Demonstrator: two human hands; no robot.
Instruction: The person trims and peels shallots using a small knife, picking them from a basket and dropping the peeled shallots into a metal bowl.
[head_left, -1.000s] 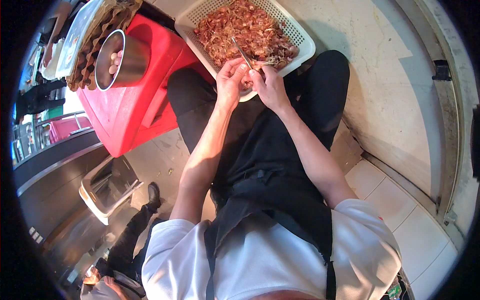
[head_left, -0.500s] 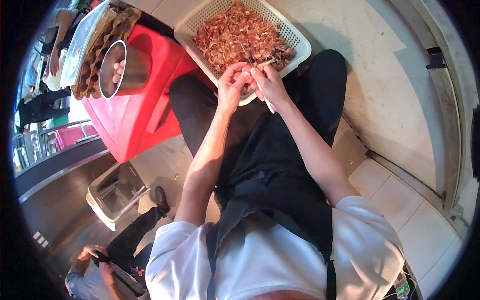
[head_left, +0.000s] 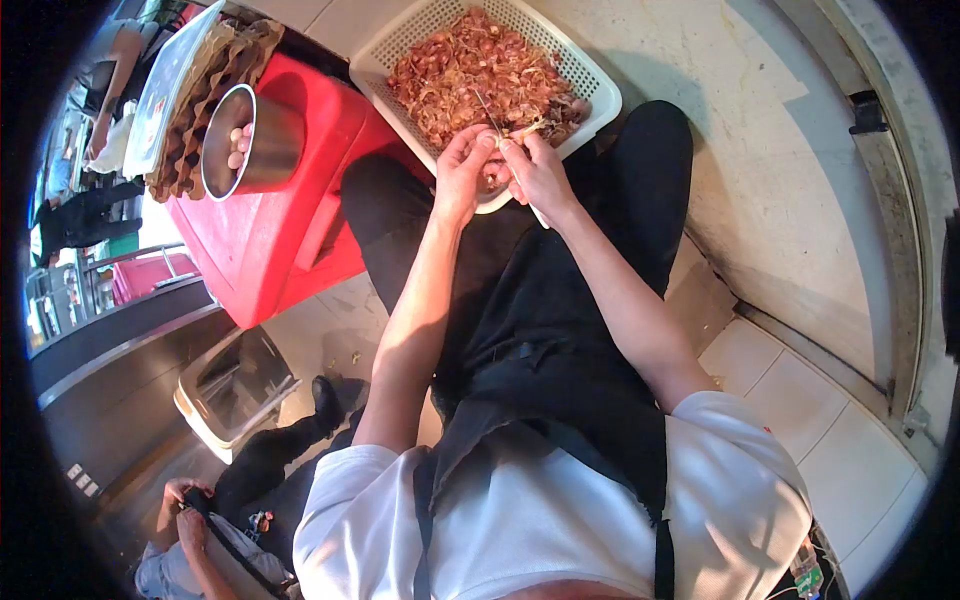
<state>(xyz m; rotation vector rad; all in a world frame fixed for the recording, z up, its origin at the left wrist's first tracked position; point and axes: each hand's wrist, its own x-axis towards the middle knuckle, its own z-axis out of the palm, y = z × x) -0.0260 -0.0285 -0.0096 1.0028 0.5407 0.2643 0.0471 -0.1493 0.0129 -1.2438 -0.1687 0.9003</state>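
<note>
My left hand point(head_left: 462, 175) is closed, its fingertips pinching a small shallot point(head_left: 499, 143) that is mostly covered by the fingers. Against it, my right hand point(head_left: 541, 178) is wrapped round a small knife point(head_left: 541, 216); the pale handle shows below the palm and the thin blade points up and away past the fingertips. Dry pale strands stick out above the right fingers. Both hands are over the near edge of a white perforated plastic basket point(head_left: 598, 92), which holds a heap of reddish-brown shallots and papery skins point(head_left: 470, 75).
To the left, a red plastic box point(head_left: 235, 245) bears a steel pot point(head_left: 275, 145) with several peeled pinkish shallots point(head_left: 238, 145). Beside it are egg trays point(head_left: 205, 110) and a clear lid. A bin point(head_left: 225, 390) and a seated person point(head_left: 215, 540) are at lower left. A wall stands on the right.
My hands stay in nearly the same place, with small shifts of the fingers round the shallot and knife. The seated person's leg and hands have moved slightly.
</note>
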